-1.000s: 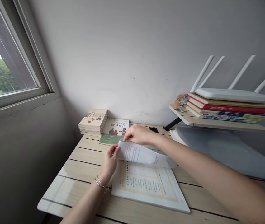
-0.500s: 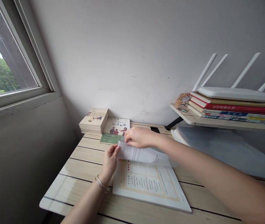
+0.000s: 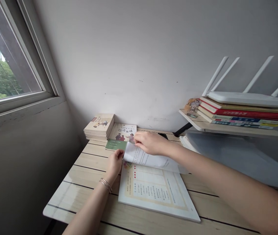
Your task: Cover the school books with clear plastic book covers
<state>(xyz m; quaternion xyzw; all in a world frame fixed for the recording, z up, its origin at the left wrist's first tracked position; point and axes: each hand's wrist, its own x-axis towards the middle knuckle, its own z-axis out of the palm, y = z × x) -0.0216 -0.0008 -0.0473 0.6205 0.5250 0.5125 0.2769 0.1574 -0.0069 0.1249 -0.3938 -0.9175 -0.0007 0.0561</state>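
An open workbook (image 3: 153, 192) lies on the wooden desk (image 3: 89, 192), its printed page showing a beige panel of text. One white page (image 3: 148, 159) is lifted and curved up over it. My left hand (image 3: 115, 164) pinches that page's left edge. My right hand (image 3: 150, 143) grips the page's far edge, with its fingers curled over the paper. Part of the page beneath is hidden by the raised sheet.
Beyond the workbook are a stack of paperbacks (image 3: 99, 126) and an illustrated book (image 3: 122, 134) against the wall. A small black object (image 3: 162, 135) lies on the desk. At right, a shelf (image 3: 227, 127) holds books and a white router (image 3: 248, 99). A window (image 3: 11, 62) is at left.
The lifted page now curves higher, and its left edge has moved toward the far end of the desk. Both hands have shifted slightly the same way, still holding the page.
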